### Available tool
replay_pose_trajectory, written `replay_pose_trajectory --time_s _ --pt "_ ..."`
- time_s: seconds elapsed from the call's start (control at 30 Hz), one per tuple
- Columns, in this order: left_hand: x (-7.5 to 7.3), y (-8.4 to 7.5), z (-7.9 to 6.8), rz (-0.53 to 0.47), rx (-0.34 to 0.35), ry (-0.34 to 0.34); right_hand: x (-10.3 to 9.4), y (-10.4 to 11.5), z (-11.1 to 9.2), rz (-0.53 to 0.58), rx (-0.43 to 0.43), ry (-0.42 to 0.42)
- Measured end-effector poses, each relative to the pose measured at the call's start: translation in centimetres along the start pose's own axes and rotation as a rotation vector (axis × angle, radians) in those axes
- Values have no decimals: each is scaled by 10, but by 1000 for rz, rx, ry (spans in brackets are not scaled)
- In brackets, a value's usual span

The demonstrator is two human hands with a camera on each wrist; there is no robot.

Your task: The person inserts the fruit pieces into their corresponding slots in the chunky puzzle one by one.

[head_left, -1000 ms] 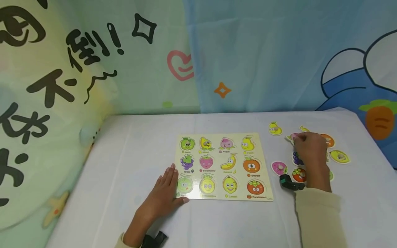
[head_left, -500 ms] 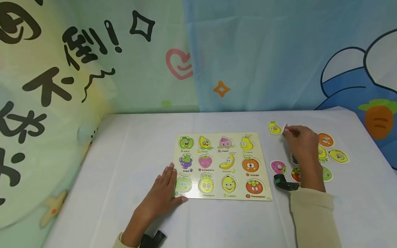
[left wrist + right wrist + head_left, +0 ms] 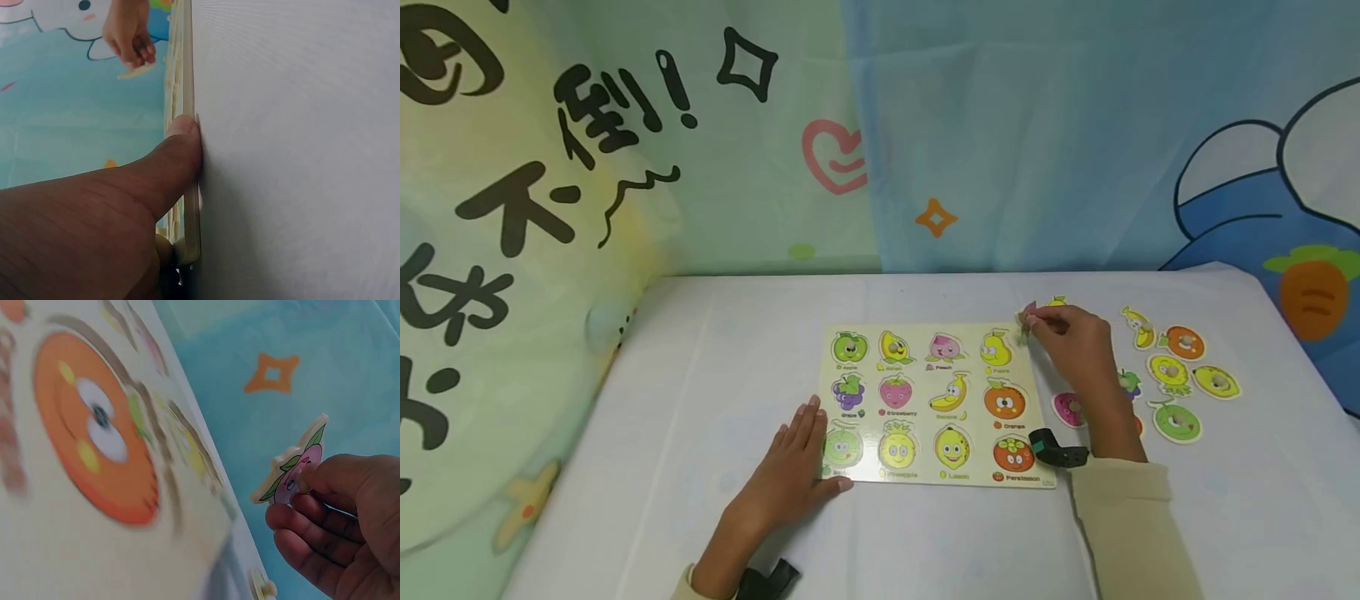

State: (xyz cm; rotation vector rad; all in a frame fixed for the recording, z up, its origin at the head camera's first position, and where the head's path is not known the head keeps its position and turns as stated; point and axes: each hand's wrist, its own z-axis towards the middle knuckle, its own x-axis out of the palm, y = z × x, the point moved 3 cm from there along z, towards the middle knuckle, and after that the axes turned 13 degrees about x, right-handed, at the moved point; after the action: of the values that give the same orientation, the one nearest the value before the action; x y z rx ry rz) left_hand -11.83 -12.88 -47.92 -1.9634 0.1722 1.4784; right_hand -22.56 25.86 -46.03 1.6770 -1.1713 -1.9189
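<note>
A cream wooden puzzle board (image 3: 925, 429) with rows of cartoon fruit lies on the table. At its lower left corner rests my left hand (image 3: 790, 471), fingers straight along the left side. The left thumb (image 3: 178, 150) presses against the board's near edge in the left wrist view. My right hand (image 3: 1078, 350), over the board's top right corner, pinches a pink peach piece (image 3: 290, 481) with green leaves by its small knob. The piece is tilted and above the board. An avocado-like yellow piece with a knob (image 3: 894, 347) sits in the top row.
Loose fruit pieces lie right of the board: a banana (image 3: 1141, 329), an orange (image 3: 1185, 342), a pineapple (image 3: 1169, 372), a lemon (image 3: 1217, 382), a green melon (image 3: 1177, 422) and a strawberry (image 3: 1067, 409). The right arm partly covers others. A printed cloth backdrop (image 3: 1037, 167) stands behind.
My right hand has lifted the peach piece from the loose pieces and carried it left to the board's top right corner. The left hand has stayed in place.
</note>
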Motion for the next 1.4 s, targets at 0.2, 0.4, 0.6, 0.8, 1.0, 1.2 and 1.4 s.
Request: replay_pose_trajectory --time_s 0.2,0.4,0.6,0.8,1.0,1.2,1.4 --pt "-1 0 -1 15 2 -5 20 15 -6 6 -74 74" --pt "-1 -1 -1 4 14 -6 31 24 -10 6 -95 142" --pt "-1 0 1 11 12 2 36 28 -12 17 -130 158" --pt "-1 -1 0 6 13 -1 48 33 -16 12 -165 211" --pt "0 -1 -1 4 -4 8 57 37 -20 2 -175 267" --pt "0 -2 -1 11 14 0 58 41 -22 -31 -223 249" --pt "-1 -1 0 12 6 5 62 43 -23 -78 -236 249"
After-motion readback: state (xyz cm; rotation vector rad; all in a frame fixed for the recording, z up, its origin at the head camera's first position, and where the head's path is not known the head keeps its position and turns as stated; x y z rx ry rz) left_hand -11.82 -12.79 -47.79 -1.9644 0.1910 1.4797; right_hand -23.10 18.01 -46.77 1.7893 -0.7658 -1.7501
